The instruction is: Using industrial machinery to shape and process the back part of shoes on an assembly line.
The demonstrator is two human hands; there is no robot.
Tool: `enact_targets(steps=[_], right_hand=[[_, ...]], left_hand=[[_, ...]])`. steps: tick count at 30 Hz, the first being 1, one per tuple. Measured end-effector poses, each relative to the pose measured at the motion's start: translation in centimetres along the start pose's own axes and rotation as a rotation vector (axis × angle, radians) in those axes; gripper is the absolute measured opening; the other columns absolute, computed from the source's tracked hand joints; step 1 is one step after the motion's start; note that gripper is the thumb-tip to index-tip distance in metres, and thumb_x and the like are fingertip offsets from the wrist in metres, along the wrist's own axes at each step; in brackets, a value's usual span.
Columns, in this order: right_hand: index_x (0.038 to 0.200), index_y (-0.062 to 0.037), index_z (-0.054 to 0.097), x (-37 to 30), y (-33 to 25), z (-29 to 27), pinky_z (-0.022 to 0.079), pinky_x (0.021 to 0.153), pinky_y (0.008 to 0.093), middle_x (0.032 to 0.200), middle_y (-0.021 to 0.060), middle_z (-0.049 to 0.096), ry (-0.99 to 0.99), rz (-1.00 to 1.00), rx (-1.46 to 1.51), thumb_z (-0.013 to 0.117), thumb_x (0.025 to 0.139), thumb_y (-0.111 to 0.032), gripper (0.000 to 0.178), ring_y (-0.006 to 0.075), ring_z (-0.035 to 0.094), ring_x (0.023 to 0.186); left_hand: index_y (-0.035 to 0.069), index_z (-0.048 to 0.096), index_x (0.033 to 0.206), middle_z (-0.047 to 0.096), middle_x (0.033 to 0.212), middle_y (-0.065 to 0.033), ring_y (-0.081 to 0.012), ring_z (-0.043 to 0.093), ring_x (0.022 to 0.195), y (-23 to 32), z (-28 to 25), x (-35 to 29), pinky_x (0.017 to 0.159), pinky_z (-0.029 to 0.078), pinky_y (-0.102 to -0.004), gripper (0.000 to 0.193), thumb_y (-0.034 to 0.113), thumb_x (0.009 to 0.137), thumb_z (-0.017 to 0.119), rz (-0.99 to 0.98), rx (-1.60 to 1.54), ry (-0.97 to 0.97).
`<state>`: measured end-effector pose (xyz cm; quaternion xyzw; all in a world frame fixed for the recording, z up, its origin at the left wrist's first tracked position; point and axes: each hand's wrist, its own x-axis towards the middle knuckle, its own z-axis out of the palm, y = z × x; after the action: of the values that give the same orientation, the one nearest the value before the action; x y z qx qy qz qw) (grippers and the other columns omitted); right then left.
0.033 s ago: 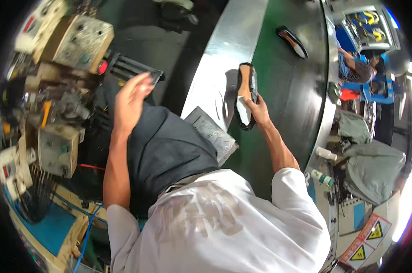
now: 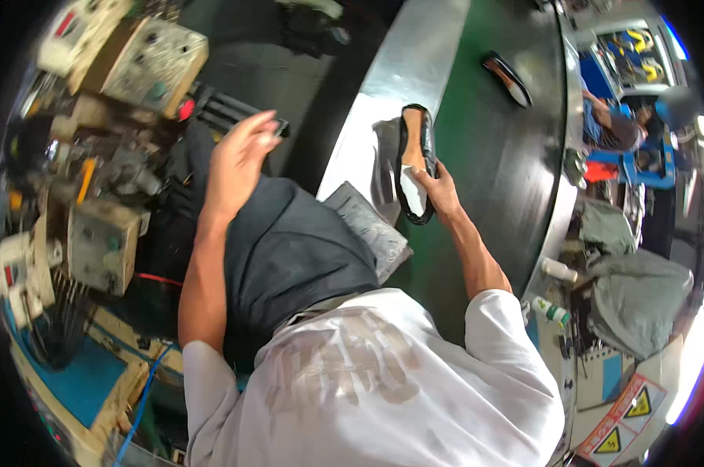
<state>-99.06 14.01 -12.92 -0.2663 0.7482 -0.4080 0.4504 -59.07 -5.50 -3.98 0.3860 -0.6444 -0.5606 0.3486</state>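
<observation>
A glossy black shoe [image 2: 417,138] with a tan and white face toward me is in my right hand [image 2: 443,191]. The thumb presses on its white part while the other fingers go behind its right side, mostly hidden. It is held over the left edge of the dark conveyor belt [image 2: 496,187], by the bright metal border [image 2: 416,50]. My left hand [image 2: 239,167] hangs in the air above my dark trousers, its fingers stretched out and slightly bent, with nothing in them. Farther along the belt lies a second black shoe [image 2: 507,79], tan and white inside its rim.
A worn grey slab or pad [image 2: 367,229] lies between my lap and the belt. Machines with metal boxes [image 2: 156,64] crowd the left. Along the right stand a white bottle [image 2: 559,270], a green-and-white container [image 2: 550,310] and a grey cover [image 2: 640,300]. Another person [image 2: 612,128] is beyond the belt.
My left hand has moved a little up and to the right. The held shoe has shifted slightly left, still in my right hand. The whole view has turned slightly.
</observation>
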Motion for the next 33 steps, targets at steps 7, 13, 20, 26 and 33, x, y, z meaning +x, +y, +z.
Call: enact_targets(steps=[7, 13, 20, 26, 33], right_hand=[[0.164, 0.0056, 0.041, -5.7, -13.3, 17.4, 0.044, 0.120, 0.0398, 0.147, 0.0209, 0.062, -0.595, -0.389, -0.400, 0.095, 0.080, -0.052, 0.115, 0.0296, 0.059, 0.139], [0.171, 0.0012, 0.019, -7.6, -17.6, 26.6, 0.050, 0.114, 0.0475, 0.144, 0.0361, 0.063, -0.882, -0.729, -0.615, 0.094, 0.082, -0.049, 0.127, 0.0454, 0.064, 0.136], [0.172, 0.0018, 0.014, -8.9, -14.4, 32.4, 0.051, 0.114, 0.0511, 0.148, 0.0368, 0.057, -0.790, -0.952, -0.475, 0.095, 0.082, -0.029, 0.125, 0.0501, 0.060, 0.136], [0.172, 0.0018, 0.014, -9.5, -12.0, 31.9, 0.045, 0.119, 0.0526, 0.145, 0.0342, 0.055, -0.759, -1.125, -0.497, 0.094, 0.076, -0.011, 0.125, 0.0520, 0.054, 0.135], [0.170, 0.0058, 0.014, -9.0, -10.8, 31.3, 0.044, 0.118, 0.0540, 0.143, 0.0353, 0.053, -0.697, -1.091, -0.519, 0.094, 0.076, -0.009, 0.125, 0.0531, 0.053, 0.133]], left_hand=[[0.005, 0.063, 0.146, 0.067, 0.132, -0.0189, -0.0338, 0.070, 0.119, 3.1, -5.5, -3.7, 0.092, 0.062, -0.0384, 0.046, 0.008, 0.102, 0.073, 0.390, 0.568, 0.161], [-0.005, 0.071, 0.131, 0.074, 0.128, -0.0218, -0.0390, 0.072, 0.120, 4.4, -11.0, -13.4, 0.099, 0.060, -0.0426, 0.032, 0.000, 0.099, 0.071, 0.389, 0.777, 0.576], [-0.003, 0.040, 0.165, 0.052, 0.164, -0.0196, -0.0308, 0.045, 0.156, 7.2, -9.9, -20.5, 0.130, 0.032, -0.0436, 0.096, 0.027, 0.089, 0.091, 0.321, -0.041, 0.486], [-0.003, 0.054, 0.152, 0.065, 0.150, -0.0160, -0.0243, 0.060, 0.139, 5.3, -8.6, -19.8, 0.121, 0.042, -0.0387, 0.075, 0.015, 0.085, 0.083, 0.087, -0.087, 0.556], [0.002, 0.063, 0.140, 0.070, 0.139, -0.0126, -0.0235, 0.065, 0.129, 5.7, -7.8, -17.9, 0.116, 0.047, -0.0379, 0.063, 0.009, 0.079, 0.078, 0.081, 0.032, 0.568]])
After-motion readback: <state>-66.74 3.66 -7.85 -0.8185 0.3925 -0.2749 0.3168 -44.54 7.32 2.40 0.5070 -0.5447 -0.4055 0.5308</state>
